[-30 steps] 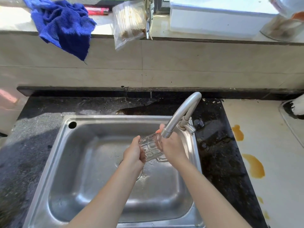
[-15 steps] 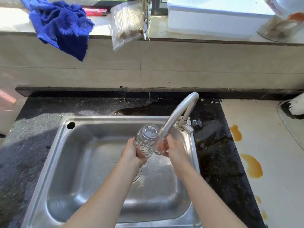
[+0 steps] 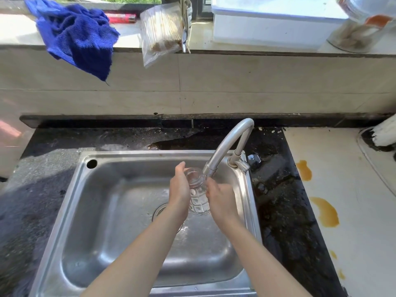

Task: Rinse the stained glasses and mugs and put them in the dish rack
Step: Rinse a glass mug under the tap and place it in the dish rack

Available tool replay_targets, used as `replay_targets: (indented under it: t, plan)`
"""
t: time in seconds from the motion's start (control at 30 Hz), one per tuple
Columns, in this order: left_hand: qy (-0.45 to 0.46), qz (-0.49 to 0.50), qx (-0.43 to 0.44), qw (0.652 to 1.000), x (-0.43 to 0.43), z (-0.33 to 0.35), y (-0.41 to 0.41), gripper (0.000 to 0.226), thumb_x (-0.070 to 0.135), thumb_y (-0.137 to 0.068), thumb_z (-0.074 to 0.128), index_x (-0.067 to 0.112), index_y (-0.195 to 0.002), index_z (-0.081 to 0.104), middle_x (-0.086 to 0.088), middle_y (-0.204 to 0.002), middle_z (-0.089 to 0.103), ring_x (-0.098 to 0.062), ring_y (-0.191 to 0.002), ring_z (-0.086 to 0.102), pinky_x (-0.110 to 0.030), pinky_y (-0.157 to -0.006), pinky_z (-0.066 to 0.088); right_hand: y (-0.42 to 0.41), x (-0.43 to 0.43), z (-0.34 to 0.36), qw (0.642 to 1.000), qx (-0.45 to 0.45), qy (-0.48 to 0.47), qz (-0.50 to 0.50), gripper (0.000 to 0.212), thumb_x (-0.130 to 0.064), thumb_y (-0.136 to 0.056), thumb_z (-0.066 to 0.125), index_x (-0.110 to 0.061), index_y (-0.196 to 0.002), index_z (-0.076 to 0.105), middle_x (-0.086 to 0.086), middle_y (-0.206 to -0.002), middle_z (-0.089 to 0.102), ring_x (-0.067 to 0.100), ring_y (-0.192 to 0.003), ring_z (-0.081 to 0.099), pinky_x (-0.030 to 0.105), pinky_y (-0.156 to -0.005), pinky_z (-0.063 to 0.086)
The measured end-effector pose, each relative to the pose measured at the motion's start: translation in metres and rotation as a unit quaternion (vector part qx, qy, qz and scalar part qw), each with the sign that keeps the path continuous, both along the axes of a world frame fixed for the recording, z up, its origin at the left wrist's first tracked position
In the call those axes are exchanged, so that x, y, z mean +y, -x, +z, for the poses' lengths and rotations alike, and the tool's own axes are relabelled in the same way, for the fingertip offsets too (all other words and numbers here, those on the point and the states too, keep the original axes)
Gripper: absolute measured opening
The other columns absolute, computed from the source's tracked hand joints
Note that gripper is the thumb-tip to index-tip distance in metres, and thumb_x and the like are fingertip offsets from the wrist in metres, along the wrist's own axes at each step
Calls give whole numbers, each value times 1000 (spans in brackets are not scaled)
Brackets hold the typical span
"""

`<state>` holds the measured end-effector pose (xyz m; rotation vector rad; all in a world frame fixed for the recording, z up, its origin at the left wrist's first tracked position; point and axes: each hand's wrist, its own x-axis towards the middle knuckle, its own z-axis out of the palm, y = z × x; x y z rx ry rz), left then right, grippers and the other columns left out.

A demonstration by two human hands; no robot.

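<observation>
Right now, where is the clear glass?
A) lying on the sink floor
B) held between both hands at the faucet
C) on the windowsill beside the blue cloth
B: the left hand and right hand hold the glass between them above the sink, by the faucet.

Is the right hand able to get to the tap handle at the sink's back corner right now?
Probably yes. The tap handle sits just beyond the right hand with nothing between, but that hand is on the glass, so the left hand would hold it alone.

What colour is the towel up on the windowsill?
The towel is bright blue; head view.
</observation>
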<state>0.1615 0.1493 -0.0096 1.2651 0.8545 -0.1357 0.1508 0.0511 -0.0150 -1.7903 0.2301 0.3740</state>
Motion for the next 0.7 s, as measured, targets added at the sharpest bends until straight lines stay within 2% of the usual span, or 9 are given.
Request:
replay_targets:
  t: [0.1,0.2,0.3,0.37,0.47,0.57,0.63,0.7]
  plan:
    - [-89,-104,-83,987,-6,4,4,32,33,-87,49,7,-81,67,-6,-79,64,-20,-80,55,-30,-68,38,0,-17,2,995,52,-75,-48,47,-12,-92,50,-17,-47,36,-6,-44,24,11,-43,18,27,-45,15]
    - [-82,-170,-126,974,-11,11,4,43,31,-71,47,-3,-86,66,-9,-80,63,-20,-80,54,-36,-75,41,-6,-35,9,985,80,-140,-63,58,-4,-88,50,-28,-39,29,-8,-42,21,10,-41,14,22,-43,12]
    - [-31,-205,-112,972,-12,17,-2,23,20,-88,46,17,-79,67,11,-64,70,-14,-75,58,-31,-78,43,-8,-45,12,983,77,-156,-55,57,-6,-87,51,-27,-40,25,-7,-42,18,10,-41,11,22,-43,11]
    - [-2,-202,-96,975,-12,18,-3,23,22,-95,42,28,-83,60,13,-59,68,-14,-69,53,-30,-66,38,-8,-48,14,984,74,-154,-56,54,-11,-85,52,-26,-42,24,-6,-43,17,11,-43,10,25,-45,10]
    - [-3,-178,-102,979,-16,16,-1,20,30,-90,44,26,-83,62,9,-60,69,-15,-60,52,-28,-55,35,-9,-46,15,984,70,-135,-95,52,-7,-87,49,-25,-45,24,-5,-46,18,11,-43,12,28,-46,12]
    - [-93,-135,-140,977,-24,13,5,29,29,-77,49,8,-79,69,1,-66,67,-21,-63,54,-30,-52,38,-8,-38,19,989,28,-80,-118,48,-5,-86,51,-19,-48,25,-1,-48,18,13,-45,14,30,-49,11]
    - [-180,-107,-171,963,-30,14,9,23,23,-83,57,2,-84,65,-6,-68,57,-17,-62,48,-34,-56,41,-5,-32,23,994,-12,-48,-94,53,-5,-85,52,-20,-43,24,-3,-43,18,12,-43,15,26,-46,12]
    - [-190,-88,-183,961,-31,15,7,19,15,-89,58,-1,-83,64,-5,-65,50,-14,-58,41,-30,-54,37,-2,-30,25,995,-39,-42,-82,57,-2,-85,52,-21,-39,24,-6,-40,18,9,-40,14,23,-42,12]
